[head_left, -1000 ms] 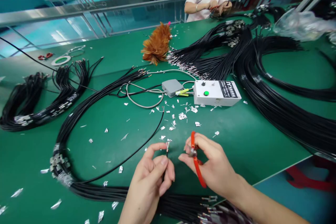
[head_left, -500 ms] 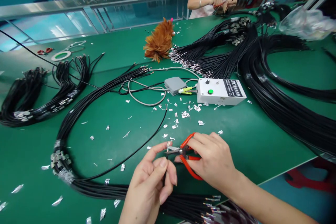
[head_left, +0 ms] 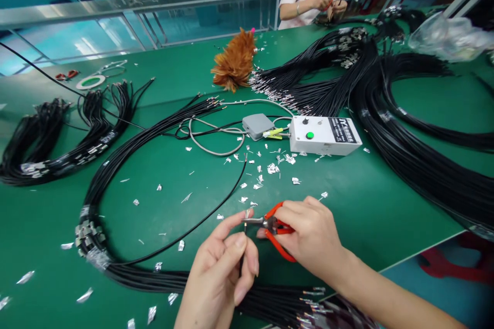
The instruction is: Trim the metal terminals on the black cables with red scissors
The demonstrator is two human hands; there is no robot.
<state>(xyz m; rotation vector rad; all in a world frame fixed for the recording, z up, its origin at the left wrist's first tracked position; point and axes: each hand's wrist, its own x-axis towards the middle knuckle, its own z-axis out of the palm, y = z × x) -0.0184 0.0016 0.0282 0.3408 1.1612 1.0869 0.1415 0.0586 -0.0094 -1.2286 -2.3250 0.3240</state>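
Near the front of the green table, my left hand [head_left: 224,267] pinches a black cable [head_left: 242,262] close to its stripped end, which points upward. Fine pale wires show at the tip, beside my raised forefinger. My right hand [head_left: 309,229] grips red-handled cutters [head_left: 276,224], whose blades lie closed across those wires just above the black jacket. Under my left hand runs a bundle of black cables [head_left: 154,276], curving round to the left, with stripped ends at both sides. One loose cable [head_left: 200,226] arcs away from it.
A white control box [head_left: 324,135] and a grey pedal-like piece [head_left: 258,127] stand mid-table. Foil scraps [head_left: 272,168] lie scattered. A feather duster [head_left: 234,61] is farther back. Large black cable bundles [head_left: 409,164] fill the right. A co-worker [head_left: 311,0] works across the table.
The cutters' blades, parted before, have come together across the wires, and their handles have drawn closer. My left hand stays nearly still. The co-worker's hands have risen slightly.
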